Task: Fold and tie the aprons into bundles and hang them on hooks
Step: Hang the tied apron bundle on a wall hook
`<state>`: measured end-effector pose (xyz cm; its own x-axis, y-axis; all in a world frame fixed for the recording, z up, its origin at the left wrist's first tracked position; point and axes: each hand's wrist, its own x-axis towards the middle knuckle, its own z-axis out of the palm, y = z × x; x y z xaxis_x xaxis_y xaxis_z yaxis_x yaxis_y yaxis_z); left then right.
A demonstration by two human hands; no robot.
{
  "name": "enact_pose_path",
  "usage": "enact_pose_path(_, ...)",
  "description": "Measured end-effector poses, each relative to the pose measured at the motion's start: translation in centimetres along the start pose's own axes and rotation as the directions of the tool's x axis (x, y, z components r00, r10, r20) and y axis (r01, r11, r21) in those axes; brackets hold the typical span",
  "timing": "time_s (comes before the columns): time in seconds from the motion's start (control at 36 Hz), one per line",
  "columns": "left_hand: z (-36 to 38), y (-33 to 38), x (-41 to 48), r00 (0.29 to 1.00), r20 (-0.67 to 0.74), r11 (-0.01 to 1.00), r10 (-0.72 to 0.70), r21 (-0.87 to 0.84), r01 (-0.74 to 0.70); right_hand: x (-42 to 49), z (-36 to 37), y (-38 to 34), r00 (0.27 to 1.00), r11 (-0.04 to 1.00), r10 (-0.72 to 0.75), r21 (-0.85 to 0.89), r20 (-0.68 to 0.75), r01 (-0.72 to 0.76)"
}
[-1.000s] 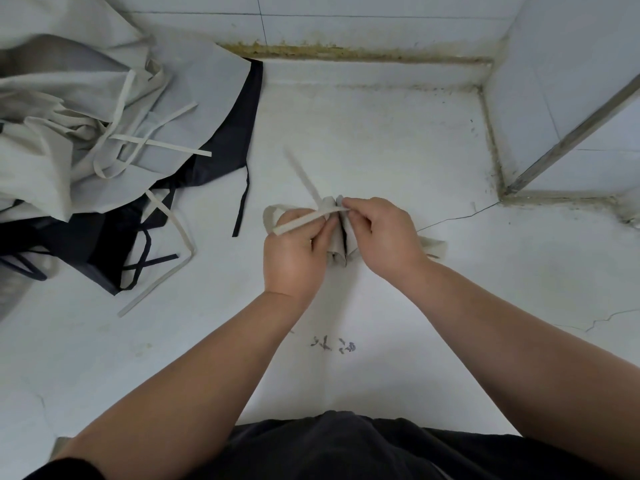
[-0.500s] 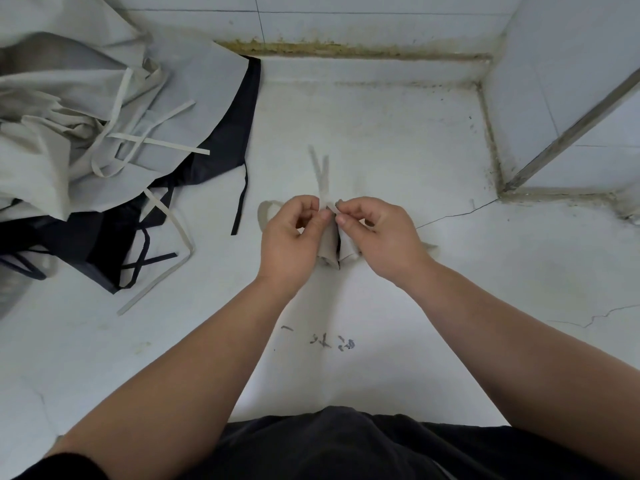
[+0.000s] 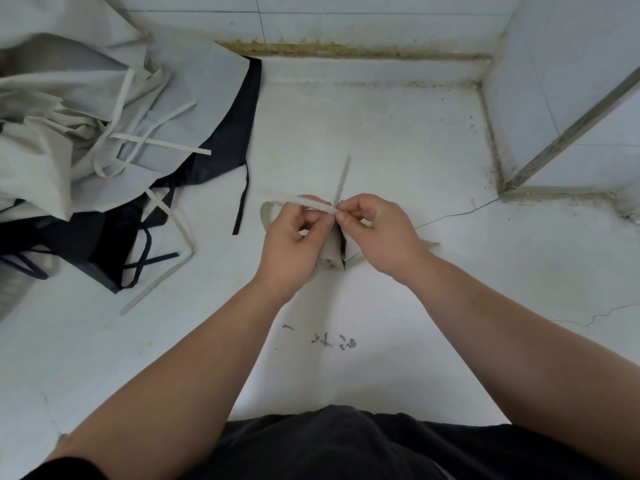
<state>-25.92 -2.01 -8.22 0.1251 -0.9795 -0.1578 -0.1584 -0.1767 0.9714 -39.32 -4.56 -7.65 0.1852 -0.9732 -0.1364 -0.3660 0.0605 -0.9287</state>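
A small rolled beige apron bundle (image 3: 331, 249) sits between my two hands above the white floor. My left hand (image 3: 292, 244) grips the bundle and pinches a beige strap (image 3: 313, 203) that crosses over its fingers. My right hand (image 3: 379, 232) pinches the strap ends right beside the left fingertips. One strap end (image 3: 342, 178) sticks up and away from the hands. A strap loop (image 3: 267, 213) curls out to the left of my left hand. Most of the bundle is hidden by the hands.
A heap of loose beige aprons (image 3: 86, 116) lies at the left over black aprons (image 3: 104, 237), with loose straps trailing onto the floor (image 3: 381, 133). A tiled wall (image 3: 346, 22) runs along the back. A wall corner with a metal strip (image 3: 571, 126) stands at the right.
The strap that pointed straight up between my fingertips now lies across my left fingers, with one end still upright. Both hands stay close together on the bundle, shifted slightly.
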Motion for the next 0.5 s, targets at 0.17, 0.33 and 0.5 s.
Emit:
enact_pose_path(0.17,0.06,0.33,-0.25,0.999,0.016,0.999,-0.042,-0.033,0.042,-0.12,-0.24,0.04,1.0,1.0,-0.001,0.016,-0.003,0.001)
enact_pose_path(0.33,0.12,0.22,-0.14,0.991,0.018,0.974,-0.136,-0.181,0.137,-0.28,-0.49,0.09,0.999,0.999,-0.037,0.022,0.023,0.036)
enact_pose_path(0.5,-0.4,-0.4,0.38,0.977,0.148,0.936,-0.152,-0.297,0.191,-0.23,-0.61,0.0,0.993,0.997,0.039,0.055,0.109,-0.046)
